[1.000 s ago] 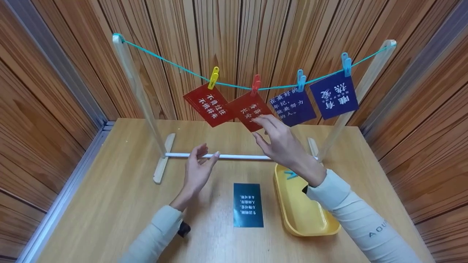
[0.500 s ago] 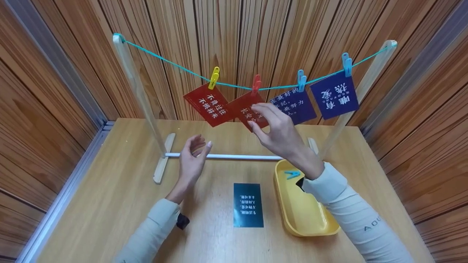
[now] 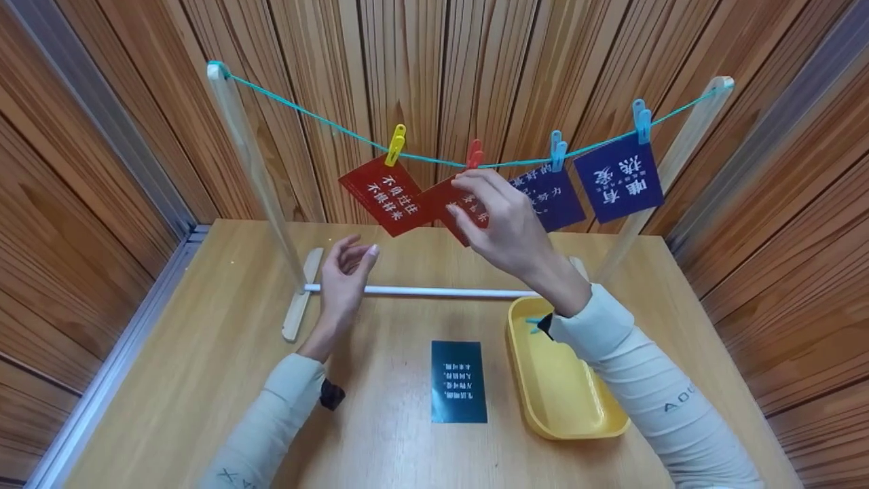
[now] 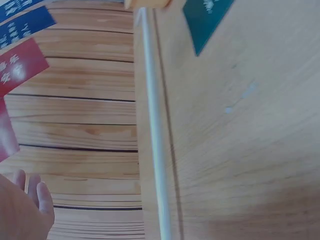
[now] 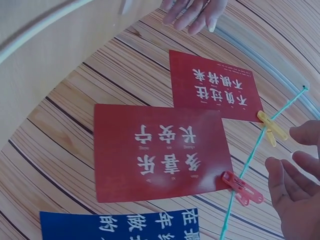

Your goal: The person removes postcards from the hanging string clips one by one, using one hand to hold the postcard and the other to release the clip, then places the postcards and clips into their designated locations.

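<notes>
My right hand is raised before the middle red card, its fingers loosely bent. In the right wrist view that card hangs from a red clothespin, and the fingers stay apart from both. My left hand hovers above the white crossbar, fingers loosely curled around nothing. Left of the middle card, another red card hangs from a yellow clothespin. Two blue cards hang to the right: one partly behind my right hand, the other fully in sight. Blue clothespins hold them.
A turquoise cord runs between two wooden posts. A dark green card lies on the table. Beside it stands a yellow tray, with a blue clothespin partly hidden by the right wrist. Wood-patterned panels enclose the table.
My right hand has risen along the middle red card toward its clothespin. My left hand has drifted left and slightly up. The hung cards have barely shifted.
</notes>
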`<state>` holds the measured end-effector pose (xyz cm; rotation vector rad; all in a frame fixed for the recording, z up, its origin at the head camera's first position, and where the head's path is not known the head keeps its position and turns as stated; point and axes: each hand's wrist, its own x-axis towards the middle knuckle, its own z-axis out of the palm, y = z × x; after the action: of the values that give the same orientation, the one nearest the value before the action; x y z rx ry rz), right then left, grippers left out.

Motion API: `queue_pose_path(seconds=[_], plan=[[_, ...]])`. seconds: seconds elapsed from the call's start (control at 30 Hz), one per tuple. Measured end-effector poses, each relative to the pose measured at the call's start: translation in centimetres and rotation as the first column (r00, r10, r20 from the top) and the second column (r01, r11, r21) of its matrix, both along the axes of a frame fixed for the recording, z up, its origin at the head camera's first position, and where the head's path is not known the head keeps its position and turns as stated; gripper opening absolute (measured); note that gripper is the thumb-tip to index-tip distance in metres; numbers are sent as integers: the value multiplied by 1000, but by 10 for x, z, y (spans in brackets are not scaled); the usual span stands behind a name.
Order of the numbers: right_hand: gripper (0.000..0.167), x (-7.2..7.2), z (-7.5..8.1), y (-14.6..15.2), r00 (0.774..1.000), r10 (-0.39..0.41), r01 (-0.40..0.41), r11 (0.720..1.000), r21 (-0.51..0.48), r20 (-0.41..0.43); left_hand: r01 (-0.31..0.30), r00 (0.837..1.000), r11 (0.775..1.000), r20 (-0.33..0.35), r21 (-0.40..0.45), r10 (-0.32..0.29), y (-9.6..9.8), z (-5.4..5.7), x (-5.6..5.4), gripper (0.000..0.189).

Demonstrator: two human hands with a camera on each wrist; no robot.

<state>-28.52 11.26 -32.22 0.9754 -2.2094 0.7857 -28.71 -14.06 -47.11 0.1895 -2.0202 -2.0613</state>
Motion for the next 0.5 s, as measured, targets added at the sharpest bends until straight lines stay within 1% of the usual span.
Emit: queue_pose_path(seconds=[0.1, 0.23, 0.37, 0.5], plan=[[39, -1, 5, -3, 1000, 1, -1, 1000, 2, -7, 6, 1000, 1000, -11, 5, -6, -5, 4, -4, 57], [41, -5, 11, -6, 1000, 3, -2, 1000, 10, -21, 27, 999, 1000, -47, 6, -27, -8, 11, -11, 59], [42, -8, 14, -10, 1000, 4, -4, 1000, 17, -7, 44, 996, 999, -73, -2, -44, -9, 16, -18, 63], [42, -11, 15, -13, 1000, 2, -2, 1000, 22, 14, 47, 993, 999, -109, 0, -47, -6, 19, -23, 65]])
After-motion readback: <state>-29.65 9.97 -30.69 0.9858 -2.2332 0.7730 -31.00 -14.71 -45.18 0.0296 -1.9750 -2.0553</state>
